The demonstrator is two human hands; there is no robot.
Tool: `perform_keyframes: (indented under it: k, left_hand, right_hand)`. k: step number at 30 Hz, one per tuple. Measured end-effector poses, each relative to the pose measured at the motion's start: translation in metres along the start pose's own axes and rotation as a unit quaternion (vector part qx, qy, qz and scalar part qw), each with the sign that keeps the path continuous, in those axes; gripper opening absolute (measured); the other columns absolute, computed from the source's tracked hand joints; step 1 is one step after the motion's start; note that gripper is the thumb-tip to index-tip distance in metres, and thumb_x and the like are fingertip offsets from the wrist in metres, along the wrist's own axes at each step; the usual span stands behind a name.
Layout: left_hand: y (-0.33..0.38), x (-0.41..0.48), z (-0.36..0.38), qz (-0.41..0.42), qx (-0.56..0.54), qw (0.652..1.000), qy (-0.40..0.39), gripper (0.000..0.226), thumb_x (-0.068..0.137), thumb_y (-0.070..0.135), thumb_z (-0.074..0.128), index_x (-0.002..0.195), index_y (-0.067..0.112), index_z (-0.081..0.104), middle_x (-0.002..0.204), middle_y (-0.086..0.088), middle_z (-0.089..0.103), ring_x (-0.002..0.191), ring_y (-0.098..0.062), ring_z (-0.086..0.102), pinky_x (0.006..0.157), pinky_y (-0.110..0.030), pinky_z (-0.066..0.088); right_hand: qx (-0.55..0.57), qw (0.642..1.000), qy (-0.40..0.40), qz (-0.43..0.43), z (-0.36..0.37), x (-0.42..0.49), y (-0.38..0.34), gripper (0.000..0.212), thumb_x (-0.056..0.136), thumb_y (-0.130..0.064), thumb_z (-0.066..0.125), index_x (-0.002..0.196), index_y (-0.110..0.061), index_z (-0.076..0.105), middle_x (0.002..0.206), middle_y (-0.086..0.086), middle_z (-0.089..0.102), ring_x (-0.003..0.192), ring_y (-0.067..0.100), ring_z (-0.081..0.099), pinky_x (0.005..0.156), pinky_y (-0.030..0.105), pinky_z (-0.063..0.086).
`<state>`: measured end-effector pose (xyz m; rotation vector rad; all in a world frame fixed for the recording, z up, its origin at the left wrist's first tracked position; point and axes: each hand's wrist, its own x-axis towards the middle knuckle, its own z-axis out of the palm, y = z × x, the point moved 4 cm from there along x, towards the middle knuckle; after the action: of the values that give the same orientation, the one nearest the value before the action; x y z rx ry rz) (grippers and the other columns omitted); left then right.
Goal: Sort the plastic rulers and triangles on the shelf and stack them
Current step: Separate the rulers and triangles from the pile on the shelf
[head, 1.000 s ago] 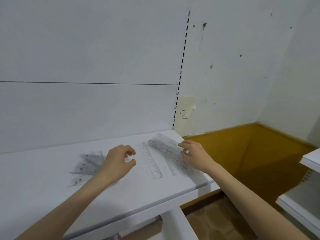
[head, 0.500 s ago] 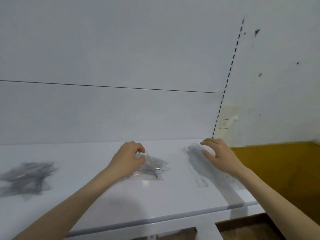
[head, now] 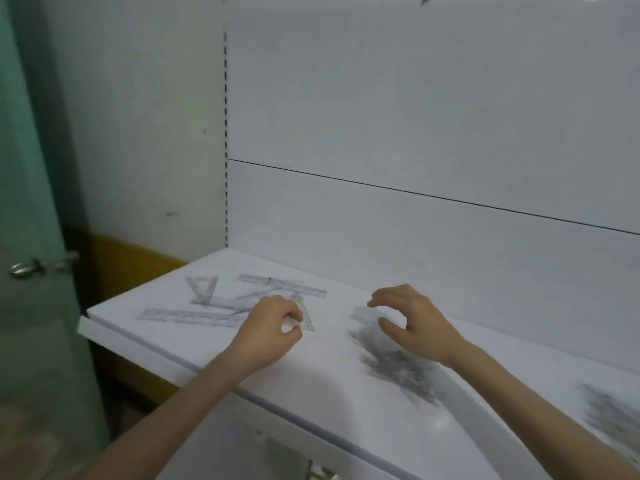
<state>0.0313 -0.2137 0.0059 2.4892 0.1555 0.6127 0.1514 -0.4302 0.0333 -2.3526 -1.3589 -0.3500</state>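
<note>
The left hand pinches a clear triangle lying on the white shelf. The right hand hangs loose over a blurry pile of rulers and holds nothing. More long rulers and a second triangle lie farther left on the shelf.

Two hands: left hand, right hand. One shelf. From nine to twelve o'clock of the left hand lie two straight rulers, far ruler and near ruler, and two triangles, far triangle and near triangle. Two blurred heaps, first heap and second heap, lie at five and four o'clock of the right hand, their pieces uncountable.
</note>
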Motion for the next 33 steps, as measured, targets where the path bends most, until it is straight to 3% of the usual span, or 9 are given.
perform_keyframes:
  k: [4,7,10,13,17,21,23,26,33]
  left_hand:
    - [-0.097,0.012,-0.060,-0.014,0.029,0.999,0.021,0.018,0.084,0.016,0.066,0.100,0.023,0.064,0.103,0.006,0.061,0.099,-0.011,0.052,0.087,-0.021,0.042]
    - [-0.150,0.026,-0.087,-0.006,0.045,0.999,-0.001,0.036,0.079,0.042,0.068,0.112,0.032,0.056,0.118,0.012,0.055,0.115,-0.010,0.047,0.102,-0.028,0.037]
    - [-0.189,0.043,-0.093,-0.045,0.086,0.990,-0.102,0.083,0.070,0.075,0.053,0.140,0.034,0.036,0.149,0.010,0.032,0.140,-0.012,0.024,0.115,-0.036,0.022]
    - [-0.222,0.058,-0.090,-0.073,0.112,0.977,-0.166,0.093,0.072,0.084,0.026,0.149,0.035,0.010,0.159,0.005,0.009,0.147,-0.016,0.004,0.119,-0.040,0.011]
    - [-0.238,0.066,-0.082,-0.055,0.188,0.961,-0.197,0.059,0.097,0.055,0.022,0.150,0.032,0.013,0.160,-0.005,0.007,0.147,-0.022,0.001,0.117,-0.039,0.007]
    - [-0.239,0.068,-0.086,-0.033,0.159,0.971,-0.175,0.053,0.098,0.051,0.031,0.147,0.031,0.028,0.159,0.000,0.016,0.147,-0.017,0.010,0.118,-0.034,0.010]
    - [-0.239,0.068,-0.090,-0.022,0.140,0.976,-0.166,0.051,0.096,0.049,0.038,0.144,0.030,0.035,0.157,0.004,0.023,0.145,-0.013,0.016,0.118,-0.032,0.014]
    - [-0.237,0.066,-0.096,-0.020,0.115,0.980,-0.161,0.047,0.097,0.045,0.041,0.141,0.028,0.040,0.154,0.006,0.029,0.143,-0.010,0.021,0.117,-0.027,0.016]
    - [-0.224,0.061,-0.100,0.006,0.100,0.977,-0.187,0.044,0.101,0.031,0.039,0.143,0.022,0.038,0.154,0.003,0.028,0.142,-0.010,0.020,0.113,-0.021,0.013]
  right_hand:
    - [0.013,0.998,-0.057,-0.009,0.064,0.092,-0.061,0.037,0.090,-0.032,0.058,0.123,-0.017,0.062,0.133,-0.001,0.056,0.126,0.018,0.045,0.104,0.028,0.036]
    - [0.005,0.989,-0.143,0.029,0.103,0.137,-0.093,0.063,0.087,-0.048,0.063,0.141,-0.022,0.045,0.147,-0.002,0.041,0.137,0.016,0.032,0.111,0.029,0.026]
    - [0.008,0.972,-0.228,0.049,0.133,0.160,-0.108,0.087,0.082,-0.052,0.067,0.151,-0.024,0.023,0.157,-0.004,0.021,0.145,0.014,0.016,0.116,0.028,0.013]
    - [-0.004,0.966,-0.255,0.036,0.150,0.171,-0.112,0.081,0.082,-0.055,0.065,0.150,-0.031,0.027,0.159,-0.002,0.020,0.145,0.016,0.017,0.118,0.035,0.018]
    - [-0.011,0.984,-0.180,-0.006,0.150,0.180,-0.121,0.059,0.081,-0.054,0.066,0.134,-0.029,0.054,0.141,-0.005,0.052,0.130,0.016,0.046,0.104,0.035,0.041]
    - [-0.082,0.988,-0.107,-0.077,0.152,0.176,-0.126,0.047,0.089,-0.056,0.052,0.115,-0.019,0.066,0.107,0.003,0.070,0.102,0.025,0.062,0.077,0.038,0.053]
    - [-0.135,0.978,-0.068,-0.141,0.155,0.172,-0.134,0.042,0.093,-0.048,0.042,0.104,-0.016,0.067,0.086,0.003,0.071,0.083,0.026,0.066,0.058,0.032,0.051]
    - [-0.222,0.951,-0.006,-0.214,0.154,0.168,-0.151,0.015,0.084,-0.028,0.058,0.072,-0.019,0.058,0.056,-0.006,0.058,0.050,0.017,0.055,0.043,0.021,0.021]
    - [-0.230,0.943,0.103,-0.216,0.151,0.157,-0.159,0.025,0.090,-0.030,0.055,0.067,-0.020,0.061,0.059,-0.008,0.058,0.057,0.011,0.057,0.042,0.023,0.032]
